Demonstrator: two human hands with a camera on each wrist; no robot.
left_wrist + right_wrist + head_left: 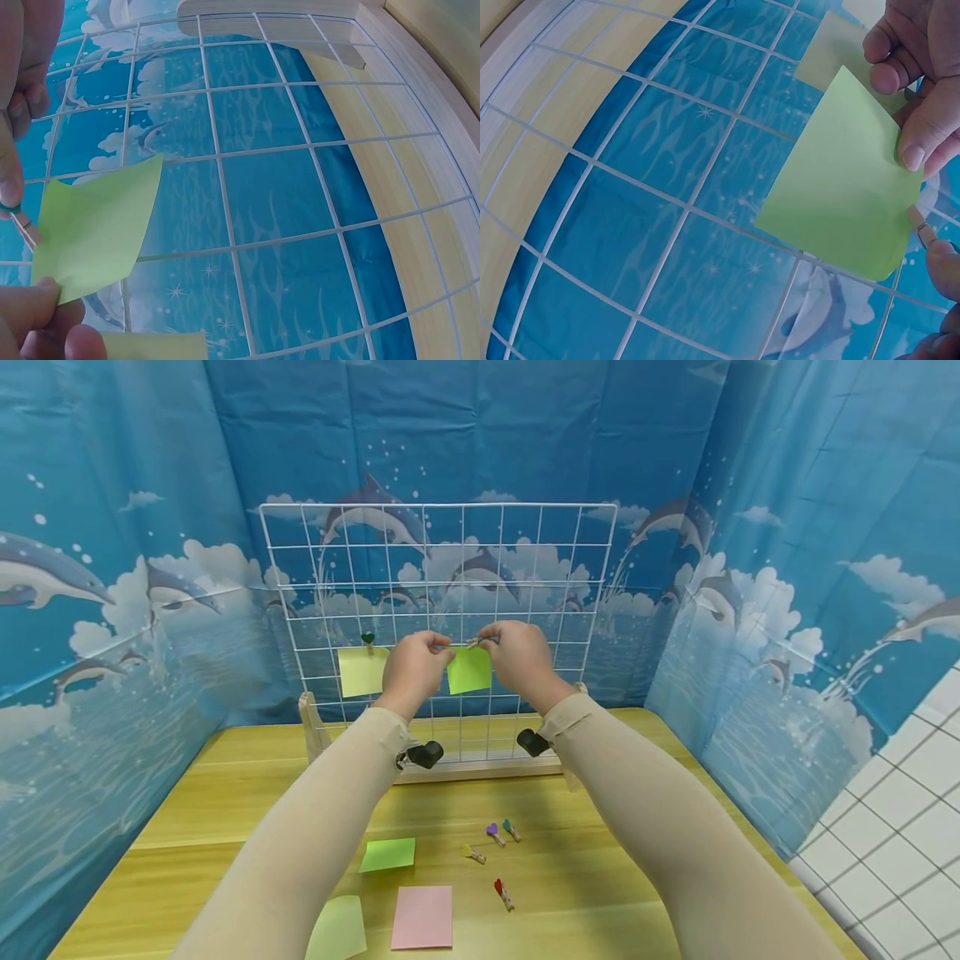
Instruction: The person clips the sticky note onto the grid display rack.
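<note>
Green note (844,184) | left fingers (930,135) pinch its corner | right fingers (946,268) pinch clothespin (921,226) at its edge

Both arms stretch forward, angling inward, so that the left arm (307,835) and right arm (648,802) converge toward the middle, each in a long cream sleeve that leaves the hand bare. The left grip (416,667) pinches between thumb (926,131) and finger, its other visible fingers curled. The right grip (520,656), just beside it but apart and slightly higher, also pinches, its thumb (9,165) extended and the fingers behind folded in.
</note>
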